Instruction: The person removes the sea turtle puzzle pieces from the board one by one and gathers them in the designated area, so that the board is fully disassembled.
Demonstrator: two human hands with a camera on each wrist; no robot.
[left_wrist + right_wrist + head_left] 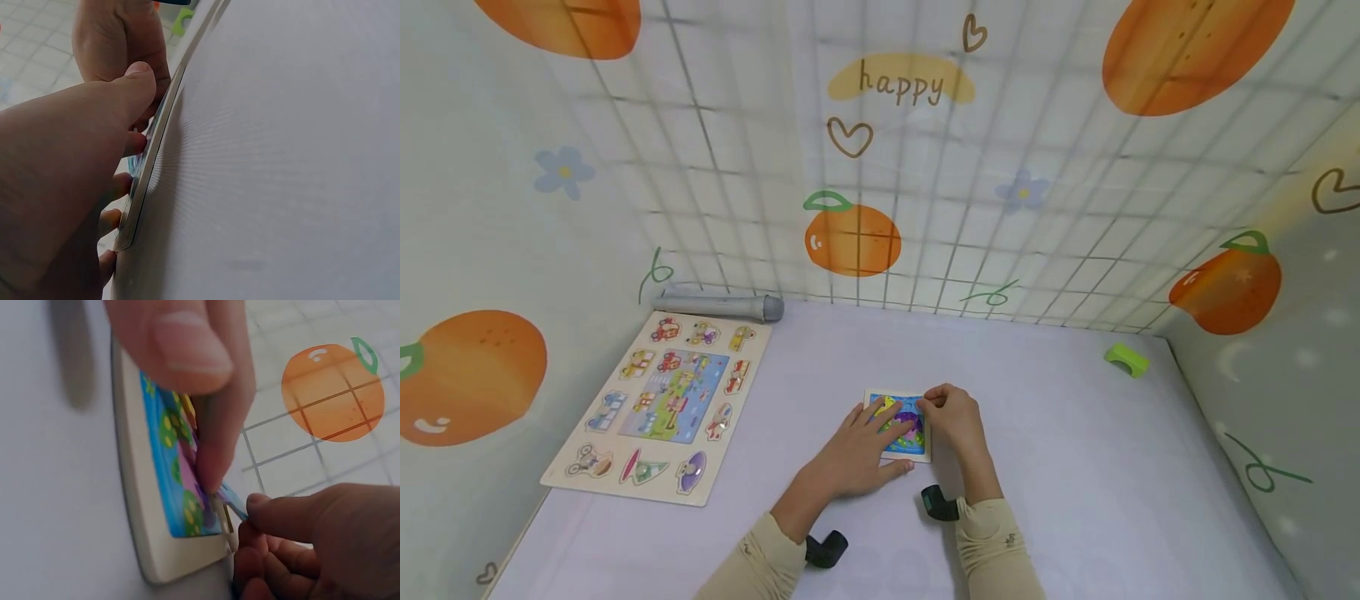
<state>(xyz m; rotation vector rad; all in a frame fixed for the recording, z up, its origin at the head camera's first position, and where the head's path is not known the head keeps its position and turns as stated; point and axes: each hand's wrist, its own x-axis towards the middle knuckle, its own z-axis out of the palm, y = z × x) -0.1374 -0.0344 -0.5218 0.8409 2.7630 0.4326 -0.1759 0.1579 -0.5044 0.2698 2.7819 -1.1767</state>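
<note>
The small puzzle (pixel 908 444) is lying on the white table (pixel 827 358), the vehicle board (pixel 655 492) sitting to its left. Spread over the puzzle, the left hand (pixel 852 456) is grasping nothing; at its far right corner the right hand (pixel 957 419) is pinching a thin piece (pixel 234 501).

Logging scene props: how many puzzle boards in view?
2: a large puzzle board at the left of the table, and a small puzzle board near the middle, partly hidden under the left hand. No others show.
</note>
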